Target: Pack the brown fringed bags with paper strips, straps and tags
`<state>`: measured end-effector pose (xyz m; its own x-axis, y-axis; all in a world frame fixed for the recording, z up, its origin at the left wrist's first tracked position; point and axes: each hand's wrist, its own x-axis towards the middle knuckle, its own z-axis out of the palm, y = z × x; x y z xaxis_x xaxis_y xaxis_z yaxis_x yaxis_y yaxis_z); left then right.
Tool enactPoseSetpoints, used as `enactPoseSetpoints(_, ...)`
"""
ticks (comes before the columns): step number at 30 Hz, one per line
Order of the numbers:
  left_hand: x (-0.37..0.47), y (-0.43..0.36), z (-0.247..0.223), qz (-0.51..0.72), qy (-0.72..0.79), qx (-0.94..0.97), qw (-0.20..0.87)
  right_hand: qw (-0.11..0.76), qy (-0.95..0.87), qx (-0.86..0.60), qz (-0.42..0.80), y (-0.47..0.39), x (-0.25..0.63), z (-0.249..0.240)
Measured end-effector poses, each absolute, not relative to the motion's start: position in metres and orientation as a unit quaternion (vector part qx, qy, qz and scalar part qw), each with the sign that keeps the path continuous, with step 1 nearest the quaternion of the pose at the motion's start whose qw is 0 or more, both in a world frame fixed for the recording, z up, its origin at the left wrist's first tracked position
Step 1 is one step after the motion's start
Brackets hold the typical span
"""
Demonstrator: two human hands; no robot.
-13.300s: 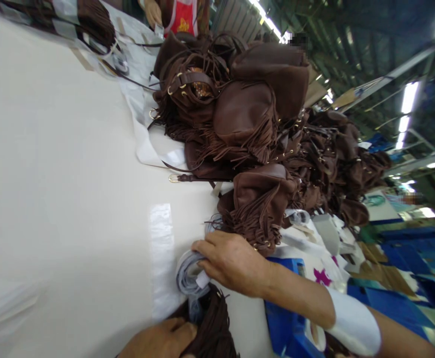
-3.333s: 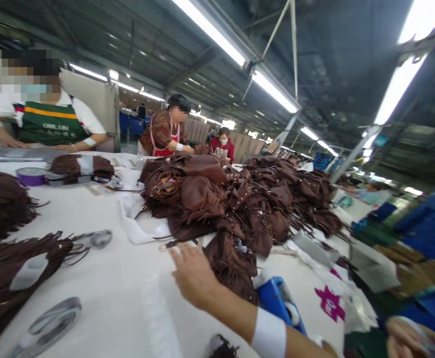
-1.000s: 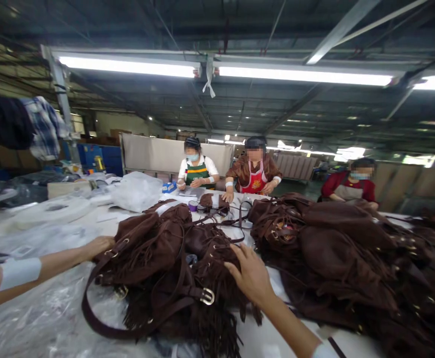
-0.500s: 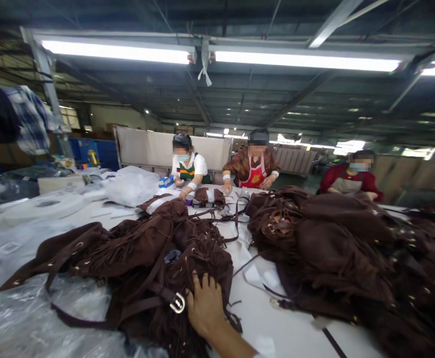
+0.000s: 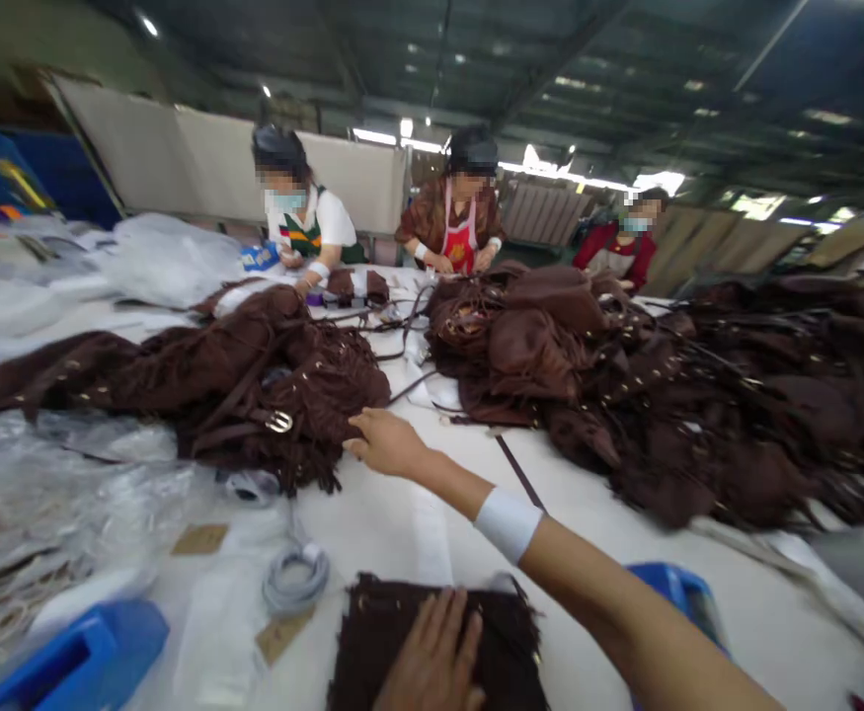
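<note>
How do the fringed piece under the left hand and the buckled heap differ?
The fringed piece lies flat and squarish; the buckled heap sprawls, bunched. The piece has the left hand on it; the heap has the right hand at its edge. Both are brown and fringed.

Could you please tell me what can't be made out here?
Head view: wrist of left hand, cut off by bottom edge.
Head view: whether right hand grips the bags; blurred.
Head view: part of blue holder, behind right forearm.
Head view: any print on brown tags, blurred.

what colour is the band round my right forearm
Plain white; the band shows best in the head view.
</note>
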<state>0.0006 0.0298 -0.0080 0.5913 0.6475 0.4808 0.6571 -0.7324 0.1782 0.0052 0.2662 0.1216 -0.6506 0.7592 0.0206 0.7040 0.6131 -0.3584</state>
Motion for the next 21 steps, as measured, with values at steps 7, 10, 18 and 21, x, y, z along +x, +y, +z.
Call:
enactPoseSetpoints(7,0.004,0.018,-0.010,-0.167,-0.431,-0.884,-0.063,0.202,-0.842,-0.461,0.192,0.104,0.157,0.102)
enactPoseSetpoints(10,0.003,0.017,-0.006,-0.185,-0.423,-0.885,-0.066,0.226,-0.810,-0.507,0.188,0.040,0.182,0.052)
enactPoseSetpoints(18,-0.003,0.015,0.007,-0.191,-0.415,-0.884,-0.098,0.222,-0.840,-0.486,0.096,-0.014,0.186,-0.010)
enactPoseSetpoints(21,-0.012,0.011,0.015,-0.177,-0.418,-0.886,-0.091,0.230,-0.845,-0.474,0.091,-0.012,0.190,-0.007)
